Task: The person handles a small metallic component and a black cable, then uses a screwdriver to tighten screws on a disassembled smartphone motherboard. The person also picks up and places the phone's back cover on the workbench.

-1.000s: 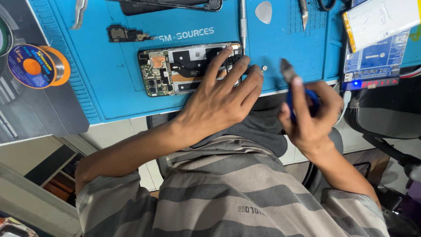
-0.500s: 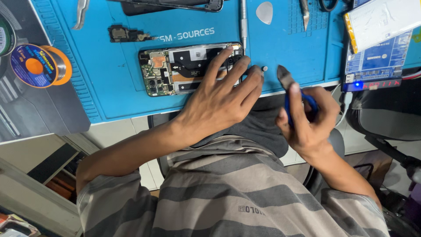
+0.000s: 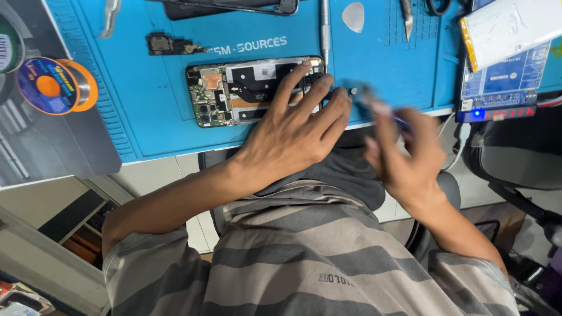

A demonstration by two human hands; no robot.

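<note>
Opened black smartphone with exposed circuit board [image 3: 246,93] lies on the blue rubber mat [image 3: 146,117]. Left hand [image 3: 293,134] presses it, fingers spread flat. Right hand [image 3: 404,158] grasps a blurred blue-handled tool [image 3: 374,108].

Bright blue work mat [image 3: 175,129] with white lettering. Opened phone [image 3: 246,90]: black and silver plates, green board, copper patch. Solder spool [image 3: 55,85] blue with orange centre. Pick [image 3: 353,16] pale grey. Shirt [image 3: 304,257] grey, wide dark-grey stripes. Tool [image 3: 380,108] blue handle, blurred.

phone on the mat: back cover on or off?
Off. The phone lies flat on the blue mat with circuit board and metal shields exposed; the left hand rests fingers spread on its right end.
</note>
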